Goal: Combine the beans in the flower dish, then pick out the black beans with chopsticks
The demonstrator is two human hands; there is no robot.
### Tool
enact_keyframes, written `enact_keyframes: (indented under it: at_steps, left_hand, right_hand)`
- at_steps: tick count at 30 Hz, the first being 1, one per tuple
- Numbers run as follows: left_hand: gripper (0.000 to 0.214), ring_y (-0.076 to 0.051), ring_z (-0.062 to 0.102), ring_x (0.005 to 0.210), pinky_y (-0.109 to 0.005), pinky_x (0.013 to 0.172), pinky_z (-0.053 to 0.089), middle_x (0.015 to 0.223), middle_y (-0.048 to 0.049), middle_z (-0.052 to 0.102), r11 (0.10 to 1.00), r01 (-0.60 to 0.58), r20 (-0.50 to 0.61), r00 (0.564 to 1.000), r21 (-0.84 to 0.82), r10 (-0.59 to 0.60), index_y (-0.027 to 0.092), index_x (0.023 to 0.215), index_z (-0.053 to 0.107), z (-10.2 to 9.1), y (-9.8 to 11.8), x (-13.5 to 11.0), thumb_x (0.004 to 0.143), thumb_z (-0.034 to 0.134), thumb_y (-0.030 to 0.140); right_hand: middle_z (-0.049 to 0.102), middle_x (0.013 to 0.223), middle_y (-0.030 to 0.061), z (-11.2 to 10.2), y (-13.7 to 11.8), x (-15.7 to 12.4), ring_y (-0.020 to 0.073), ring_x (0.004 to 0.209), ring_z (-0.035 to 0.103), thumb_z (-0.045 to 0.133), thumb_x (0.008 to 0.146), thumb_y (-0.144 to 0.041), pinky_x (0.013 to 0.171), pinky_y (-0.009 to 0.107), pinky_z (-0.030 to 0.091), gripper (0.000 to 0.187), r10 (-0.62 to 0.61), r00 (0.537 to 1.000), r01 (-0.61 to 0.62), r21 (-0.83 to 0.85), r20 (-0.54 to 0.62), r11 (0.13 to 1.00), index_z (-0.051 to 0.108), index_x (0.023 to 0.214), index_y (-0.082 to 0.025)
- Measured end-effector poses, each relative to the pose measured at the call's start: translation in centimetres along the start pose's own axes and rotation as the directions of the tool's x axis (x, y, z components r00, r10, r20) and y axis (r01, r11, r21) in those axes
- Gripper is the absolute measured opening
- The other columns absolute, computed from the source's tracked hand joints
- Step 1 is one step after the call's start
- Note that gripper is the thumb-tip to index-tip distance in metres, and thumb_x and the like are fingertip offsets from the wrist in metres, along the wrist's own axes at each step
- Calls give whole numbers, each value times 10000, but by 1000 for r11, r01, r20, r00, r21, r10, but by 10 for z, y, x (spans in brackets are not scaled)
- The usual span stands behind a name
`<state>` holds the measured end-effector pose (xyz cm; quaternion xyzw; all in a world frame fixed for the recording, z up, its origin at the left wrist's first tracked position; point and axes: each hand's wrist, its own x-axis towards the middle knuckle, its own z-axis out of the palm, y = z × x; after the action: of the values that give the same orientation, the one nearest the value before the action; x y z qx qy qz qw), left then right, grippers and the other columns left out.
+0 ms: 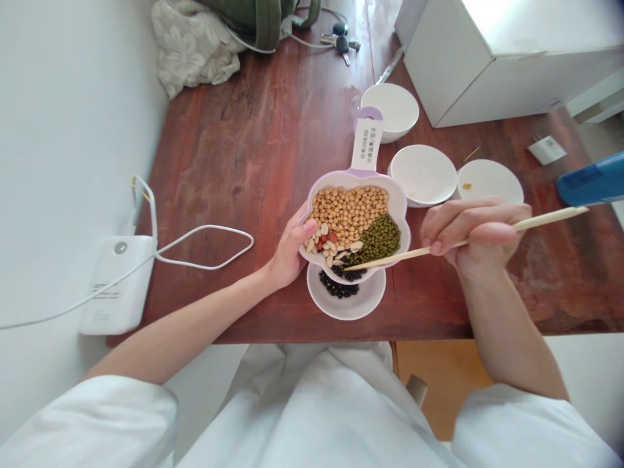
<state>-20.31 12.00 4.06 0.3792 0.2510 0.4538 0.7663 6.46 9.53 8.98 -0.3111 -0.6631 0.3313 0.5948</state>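
My left hand [291, 250] grips the left rim of a purple-and-white, flower-shaped bowl [400, 195] with a labelled handle. Inside it lie soybeans [348, 211], mung beans [383, 237], peanuts [331, 250] and some black beans near the front edge. Directly below that edge stands a small white bowl [370, 302], partly covered, with black beans [338, 286] in it. My right hand [478, 234] is closed around wooden chopsticks [414, 254], seen almost as one stick. Their tips touch the black beans at the front of the flower-shaped bowl.
Three white bowls stand behind: one at the back [392, 107], one in the middle [423, 174] and one at right [492, 182] with a few yellowish bits. A white box [487, 84], keys [342, 45], a blue object [592, 179] and a power bank with cable [119, 286] lie around.
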Motion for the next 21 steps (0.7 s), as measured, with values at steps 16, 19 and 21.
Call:
enact_keyframes:
  at_steps: [16, 19, 21]
  left_hand:
    - [466, -410, 547, 1562, -593, 1300, 480, 1441, -58, 767, 1000, 1, -7, 1000, -27, -1, 241, 1275, 771, -8, -4, -2, 926, 738, 546]
    - [457, -415, 540, 1567, -589, 1302, 478, 1446, -60, 763, 1000, -3, -8, 1000, -30, 3, 236, 1248, 777, -9, -5, -2, 917, 747, 551]
    - [448, -415, 534, 1572, -586, 1304, 476, 1450, -58, 761, 1000, -6, -10, 1000, -26, 6, 236, 1230, 779, -10, -6, -2, 917, 748, 555]
  right_hand:
    - [751, 634, 71, 3, -6, -2, 210, 531, 689, 640, 1042, -603, 414, 352, 453, 513, -20, 999, 21, -28, 30, 999, 896, 792, -236]
    - [735, 612, 70, 3, -8, -2, 191, 475, 634, 648, 1030, -616, 394, 358, 423, 525, 2, 1000, -2, -16, 1, 1000, 892, 763, -234]
    - [727, 602, 77, 3, -9, -2, 198, 480, 638, 643, 1022, -632, 388, 363, 410, 544, 33, 999, -33, -15, -3, 999, 889, 748, -232]
